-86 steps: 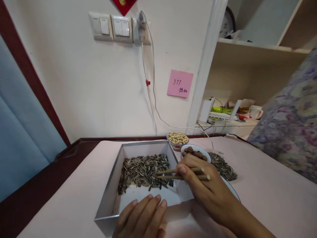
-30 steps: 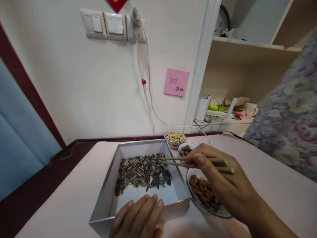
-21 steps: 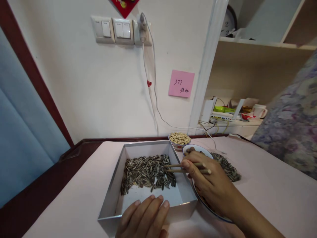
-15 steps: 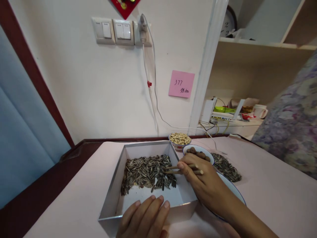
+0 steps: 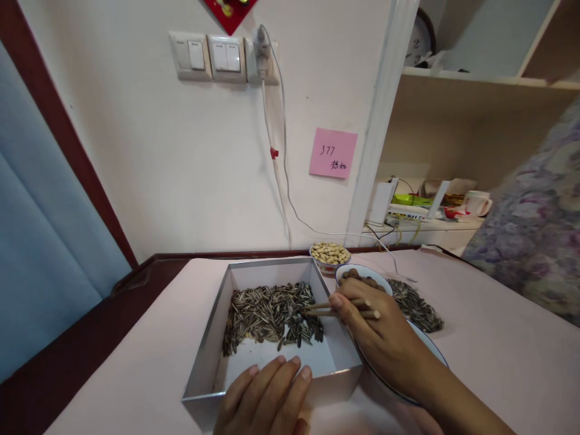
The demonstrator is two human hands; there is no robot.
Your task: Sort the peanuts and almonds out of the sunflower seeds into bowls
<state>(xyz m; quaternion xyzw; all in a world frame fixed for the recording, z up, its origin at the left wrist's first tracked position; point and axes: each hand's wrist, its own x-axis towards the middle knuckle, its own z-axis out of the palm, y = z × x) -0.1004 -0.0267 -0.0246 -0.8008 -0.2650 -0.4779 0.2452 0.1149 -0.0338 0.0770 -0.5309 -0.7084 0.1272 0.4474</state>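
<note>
My right hand [image 5: 376, 326] is closed around a pair of wooden chopsticks [image 5: 339, 309]. Their tips reach over the right wall of a grey-white open box [image 5: 212, 338] and touch the sunflower seeds [image 5: 267, 311] heaped toward its back. Whether a seed is caught between the tips, I cannot tell. My left hand [image 5: 269, 396] holds the box's front wall, fingers bent over the rim and palm hidden outside. Under my right forearm is a blue-rimmed white plate [image 5: 437, 350], mostly covered. Behind that hand, a bowl [image 5: 388, 284] of round brown nuts is partly hidden.
A bowl of peanuts [image 5: 330, 254] stands at the table's back edge. More sunflower seeds [image 5: 417, 308] lie in a pile at the right. A white cable [image 5: 326, 232] runs from the wall socket onto the pink-covered table [image 5: 507, 338]. Shelves [image 5: 453, 78] rise at the back right.
My right hand has shifted slightly to the right with the chopsticks, and their tips look closer together. My left hand stays on the box's front wall.
</note>
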